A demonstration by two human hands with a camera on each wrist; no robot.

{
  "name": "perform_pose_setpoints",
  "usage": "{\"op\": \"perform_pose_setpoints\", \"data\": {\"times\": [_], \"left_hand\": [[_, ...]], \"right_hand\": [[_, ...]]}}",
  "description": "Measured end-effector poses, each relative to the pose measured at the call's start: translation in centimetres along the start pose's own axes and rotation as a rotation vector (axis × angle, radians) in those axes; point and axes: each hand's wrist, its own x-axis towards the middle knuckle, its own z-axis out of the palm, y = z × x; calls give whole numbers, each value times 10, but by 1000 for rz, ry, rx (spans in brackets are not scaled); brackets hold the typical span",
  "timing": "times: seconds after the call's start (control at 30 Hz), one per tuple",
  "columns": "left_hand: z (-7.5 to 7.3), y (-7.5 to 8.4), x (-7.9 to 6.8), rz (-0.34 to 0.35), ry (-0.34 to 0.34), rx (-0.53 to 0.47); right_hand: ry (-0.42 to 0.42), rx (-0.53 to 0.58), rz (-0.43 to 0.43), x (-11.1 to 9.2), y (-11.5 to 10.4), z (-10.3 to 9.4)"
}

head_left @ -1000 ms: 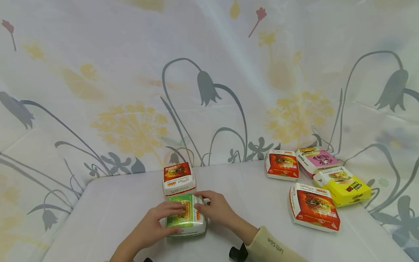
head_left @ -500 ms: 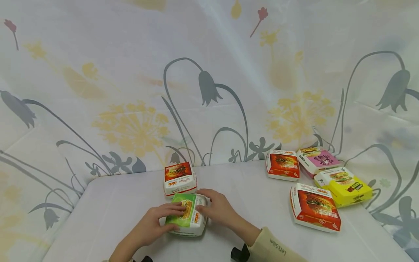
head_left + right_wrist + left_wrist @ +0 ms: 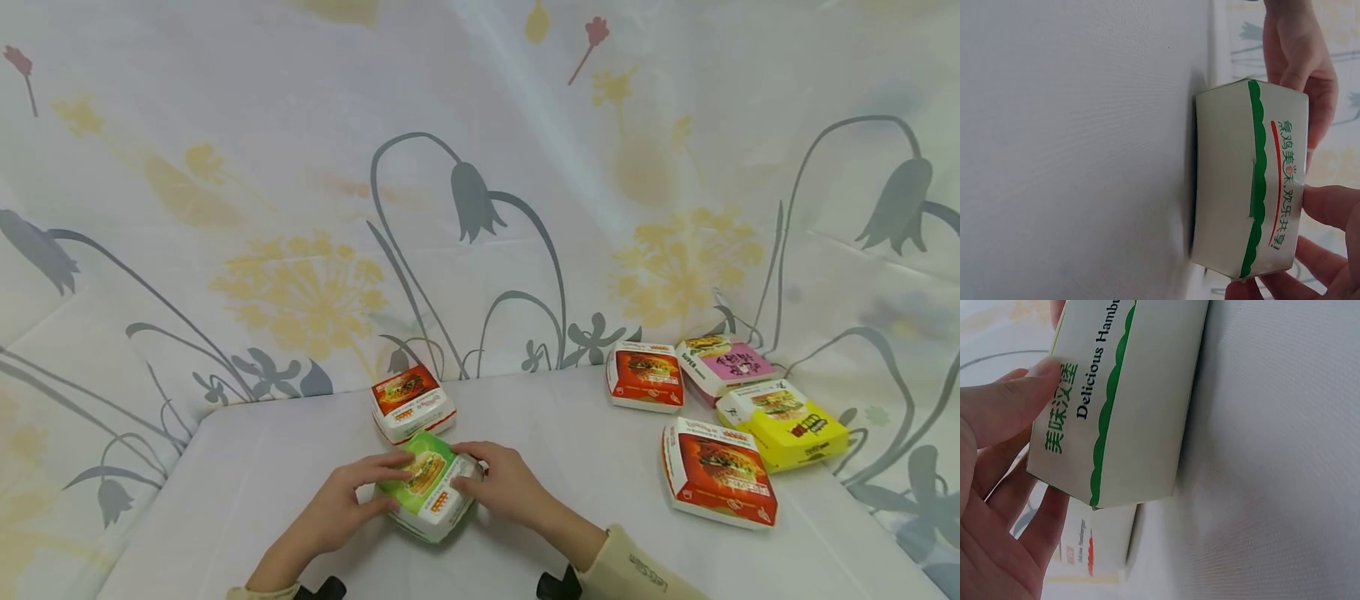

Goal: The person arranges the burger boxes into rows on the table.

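A green and white hamburger box (image 3: 423, 479) sits turned at an angle near the table's front. My left hand (image 3: 341, 504) holds it from the left, fingers on the green top; in the left wrist view the thumb presses the upper edge of the lettered side (image 3: 1141, 412). From the right, my right hand (image 3: 506, 487) grips the box, thumb on top and fingers around the far corner; the right wrist view shows that thumb (image 3: 1332, 206) at the upper edge. Just behind, a red and white hamburger box (image 3: 411, 404) stands askew, close against the green one.
On the right of the white table (image 3: 247, 475) lie two more red hamburger boxes (image 3: 645, 377) (image 3: 720, 473), a pink one (image 3: 727, 364) and a yellow one (image 3: 783, 423). A flower-printed curtain (image 3: 480, 275) hangs behind and along the sides.
Between my hands the green box has turned clockwise and shifted slightly away. The red box behind it has turned slightly counterclockwise. Both hands have moved along with the green box.
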Motion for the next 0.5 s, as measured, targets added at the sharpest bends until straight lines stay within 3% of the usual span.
{"op": "perform_pose_setpoints", "data": {"times": [0.27, 0.5], "left_hand": [[-3, -7, -2, -75, -7, 9], [-12, -20, 7, -138, -123, -117]], "right_hand": [[-39, -8, 29, -8, -4, -3], [-51, 9, 35, -15, -4, -7]]}}
